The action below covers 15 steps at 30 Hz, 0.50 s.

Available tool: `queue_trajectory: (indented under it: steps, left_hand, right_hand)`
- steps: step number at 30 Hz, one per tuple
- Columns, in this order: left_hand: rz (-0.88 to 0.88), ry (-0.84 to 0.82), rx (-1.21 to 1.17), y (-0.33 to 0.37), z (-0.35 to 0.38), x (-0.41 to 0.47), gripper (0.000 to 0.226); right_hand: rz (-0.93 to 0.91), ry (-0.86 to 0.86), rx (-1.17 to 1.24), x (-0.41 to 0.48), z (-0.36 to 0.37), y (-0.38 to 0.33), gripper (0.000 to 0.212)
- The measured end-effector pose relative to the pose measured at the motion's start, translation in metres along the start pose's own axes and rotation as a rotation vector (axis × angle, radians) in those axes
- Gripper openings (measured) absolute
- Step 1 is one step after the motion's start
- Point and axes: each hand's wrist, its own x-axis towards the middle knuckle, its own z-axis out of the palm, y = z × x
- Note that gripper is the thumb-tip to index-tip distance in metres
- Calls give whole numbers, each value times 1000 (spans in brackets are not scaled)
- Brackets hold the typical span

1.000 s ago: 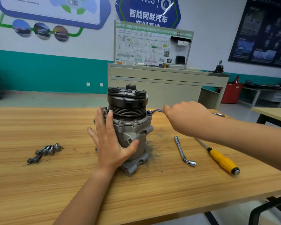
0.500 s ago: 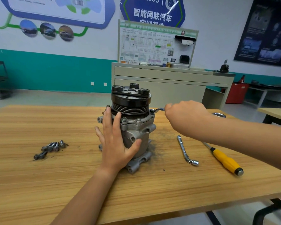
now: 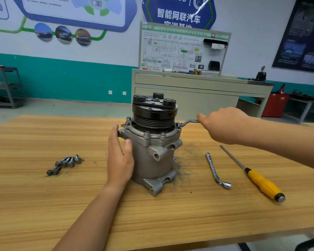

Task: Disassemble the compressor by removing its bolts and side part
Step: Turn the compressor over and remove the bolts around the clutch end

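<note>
compressor: stands upright mid-table, grey housing below, black pulley on top; its far side is hidden.
left hand: flat, fingers straight and together, pressed against the housing's left side, which it covers.
right hand: curled round the handle of a wrench; the fingers are hidden behind the back of the hand.
wrench: only the ring end and a short stretch of shank show; the ring sits at the flange's right rear corner, and the bolt head under it cannot be made out.
flange bolts: several heads seated at front and left; any behind the pulley are hidden.
loose bolts: a cluster on the table, well left of the compressor; they overlap, so the count is unclear.
other tools: a bent socket wrench and a yellow-handled screwdriver lie to the right.
table: its left side is cut off by the frame.
</note>
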Motion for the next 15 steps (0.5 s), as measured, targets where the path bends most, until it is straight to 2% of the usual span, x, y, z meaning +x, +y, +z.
queue_trajectory:
  steps: [5,10,15]
  left_hand:
    - [-43,18,-57,-3,1,3,62]
    - [-17,43,27,-5,1,3,74]
    - [1,41,47,-8,2,4,73]
  right_hand:
    - [-4,80,11,27,16,3,30]
    - [-21,236,113,55,37,-2,34]
    - [-54,379,283,70,45,-12,35]
